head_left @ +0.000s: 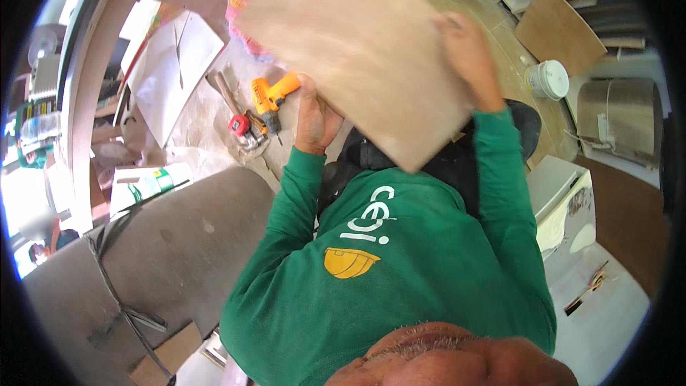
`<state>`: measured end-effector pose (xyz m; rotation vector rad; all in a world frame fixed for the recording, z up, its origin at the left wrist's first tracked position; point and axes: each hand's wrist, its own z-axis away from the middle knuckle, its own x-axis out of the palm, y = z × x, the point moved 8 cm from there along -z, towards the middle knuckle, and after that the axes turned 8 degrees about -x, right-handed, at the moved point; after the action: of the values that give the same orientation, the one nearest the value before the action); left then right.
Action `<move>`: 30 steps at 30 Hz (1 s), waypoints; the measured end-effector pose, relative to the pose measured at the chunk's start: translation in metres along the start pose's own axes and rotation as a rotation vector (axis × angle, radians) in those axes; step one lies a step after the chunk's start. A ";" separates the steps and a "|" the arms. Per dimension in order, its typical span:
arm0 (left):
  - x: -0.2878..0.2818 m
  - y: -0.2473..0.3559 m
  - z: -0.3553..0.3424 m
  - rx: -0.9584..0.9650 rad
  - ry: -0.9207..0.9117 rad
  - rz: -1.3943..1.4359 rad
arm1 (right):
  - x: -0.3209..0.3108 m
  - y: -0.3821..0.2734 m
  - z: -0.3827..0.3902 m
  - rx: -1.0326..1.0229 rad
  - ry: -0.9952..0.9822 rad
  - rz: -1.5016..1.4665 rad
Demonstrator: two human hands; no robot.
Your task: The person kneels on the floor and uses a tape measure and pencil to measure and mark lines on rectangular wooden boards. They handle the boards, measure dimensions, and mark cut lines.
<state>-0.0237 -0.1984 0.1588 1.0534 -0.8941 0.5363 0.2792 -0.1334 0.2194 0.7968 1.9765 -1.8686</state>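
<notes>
My right hand [466, 57] grips a pale rectangular wooden board [357, 43] near its right edge, holding it tilted over my lap; the board is slightly blurred. On the board's lower left edge is my left hand [317, 118], its fingertips partly hidden. Just left of that hand lies an orange-and-black drill [271, 94]. Beside the drill are a red tape measure [239, 126] and a long-handled tool [227, 89], with other small tools. A pink cloth [243, 21] shows behind the board.
A large grey roll [164, 257] lies at lower left. White panels [171, 71] lean at upper left; another person [39, 232] shows at the far left. White buckets [547, 80], a brown panel [554, 28] and a white cabinet [564, 193] stand along the right.
</notes>
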 end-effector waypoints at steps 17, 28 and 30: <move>-0.248 0.198 -0.050 0.103 0.576 -0.774 | -0.012 0.055 0.063 0.183 -0.170 -0.247; -0.108 0.083 0.028 0.048 0.359 -0.963 | 0.202 -0.088 0.098 -0.424 -0.673 -0.070; -0.091 0.048 0.045 0.009 0.351 -1.061 | 0.223 -0.091 0.119 -0.488 -0.742 -0.070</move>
<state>-0.1261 -0.2161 0.1169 1.2251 0.0429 -0.1760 0.0298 -0.2092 0.1532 -0.1063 1.8224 -1.3239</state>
